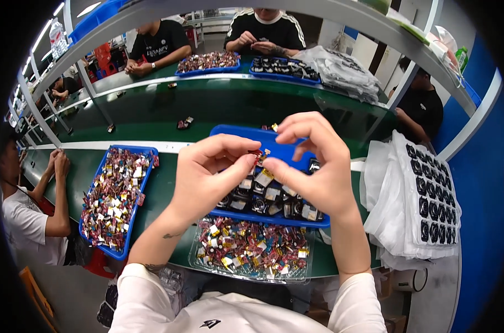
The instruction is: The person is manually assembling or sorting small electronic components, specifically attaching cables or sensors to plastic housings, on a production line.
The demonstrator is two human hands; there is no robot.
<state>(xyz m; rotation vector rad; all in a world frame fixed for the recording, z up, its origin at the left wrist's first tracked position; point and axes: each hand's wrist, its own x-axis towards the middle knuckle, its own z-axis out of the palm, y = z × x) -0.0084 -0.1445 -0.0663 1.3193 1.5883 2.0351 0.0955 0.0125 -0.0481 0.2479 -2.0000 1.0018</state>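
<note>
My left hand [210, 172] pinches a small red circuit board [257, 156] between thumb and fingertips, above a blue tray [224, 132]. Close to the board's other side is the thumb of my right hand [321, 166]; whether it touches is hard to tell. The right hand's fingers are curled but stand apart from the thumb, with nothing seen between them. Several black housings [259, 206] with pale, silvery parts lie in the blue tray under my hands. Nearer my body, a clear plastic tray [194, 256] holds a heap of small red boards with silvery and yellow pieces [252, 247].
A second blue tray [124, 251] heaped with similar boards stands at left, beside a seated person [33, 213]. White trays of round black parts [429, 191] are stacked at right. Across the green belt [146, 123], people work beside more blue trays [285, 71]. A metal shelf frame [88, 94] rises overhead.
</note>
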